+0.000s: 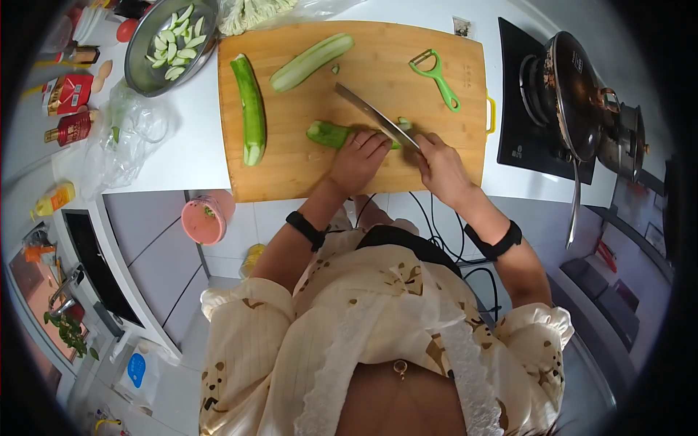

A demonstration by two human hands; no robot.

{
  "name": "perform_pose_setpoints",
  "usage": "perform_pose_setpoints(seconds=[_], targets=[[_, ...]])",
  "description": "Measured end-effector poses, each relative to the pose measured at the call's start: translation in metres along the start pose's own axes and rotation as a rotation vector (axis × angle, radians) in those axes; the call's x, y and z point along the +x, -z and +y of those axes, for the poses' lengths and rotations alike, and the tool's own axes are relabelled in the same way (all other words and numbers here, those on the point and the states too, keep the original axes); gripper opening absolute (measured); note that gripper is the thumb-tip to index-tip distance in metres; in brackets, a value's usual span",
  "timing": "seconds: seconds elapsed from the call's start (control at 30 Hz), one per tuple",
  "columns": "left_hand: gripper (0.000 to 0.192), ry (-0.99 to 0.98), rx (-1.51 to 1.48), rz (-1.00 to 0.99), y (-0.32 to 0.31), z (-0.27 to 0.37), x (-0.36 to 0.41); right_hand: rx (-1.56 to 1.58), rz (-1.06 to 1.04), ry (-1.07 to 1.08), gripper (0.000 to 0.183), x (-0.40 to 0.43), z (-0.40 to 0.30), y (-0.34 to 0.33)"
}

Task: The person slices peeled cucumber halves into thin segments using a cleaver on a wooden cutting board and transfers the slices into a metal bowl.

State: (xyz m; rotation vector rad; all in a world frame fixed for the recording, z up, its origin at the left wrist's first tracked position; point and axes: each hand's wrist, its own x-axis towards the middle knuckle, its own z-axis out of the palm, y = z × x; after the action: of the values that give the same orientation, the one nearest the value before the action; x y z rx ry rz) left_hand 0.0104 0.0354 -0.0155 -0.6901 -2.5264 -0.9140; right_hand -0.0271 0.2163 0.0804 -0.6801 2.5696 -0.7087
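Note:
My right hand (444, 169) grips a kitchen knife (376, 115), its blade slanting to the upper left above the wooden cutting board (294, 177). My left hand (360, 161) presses on an unpeeled green zucchini (326, 133) lying across the board, its fingertips beside the blade. Small cut bits (404, 123) lie by the zucchini's right end. A peeled zucchini (312, 62) rests near the board's top, and another green one (251, 111) with a pale lower end lies at the left. A green peeler (439, 79) is at the upper right. A metal bowl (133, 68) at the upper left holds several pale green slices.
A black stove (512, 131) with a lidded pan (581, 98) and a pot (627, 141) stands right of the board. Plastic bags (128, 136), bottles (73, 128) and packets lie at the left. A pink bin (203, 219) is below the counter's edge, and black cables (431, 218) hang there.

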Motion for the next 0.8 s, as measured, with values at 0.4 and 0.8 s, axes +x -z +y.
perform_pose_setpoints(seconds=[0.4,0.8], targets=[[0.028,0.031,0.136,0.006,-0.001,0.0,-0.01,-0.087,0.011,0.067,0.034,0.001,-0.008,-0.006],[0.026,0.034,0.086,0.014,0.003,-0.003,-0.012,-0.075,0.024,-0.005,0.029,0.001,-0.01,-0.014]])
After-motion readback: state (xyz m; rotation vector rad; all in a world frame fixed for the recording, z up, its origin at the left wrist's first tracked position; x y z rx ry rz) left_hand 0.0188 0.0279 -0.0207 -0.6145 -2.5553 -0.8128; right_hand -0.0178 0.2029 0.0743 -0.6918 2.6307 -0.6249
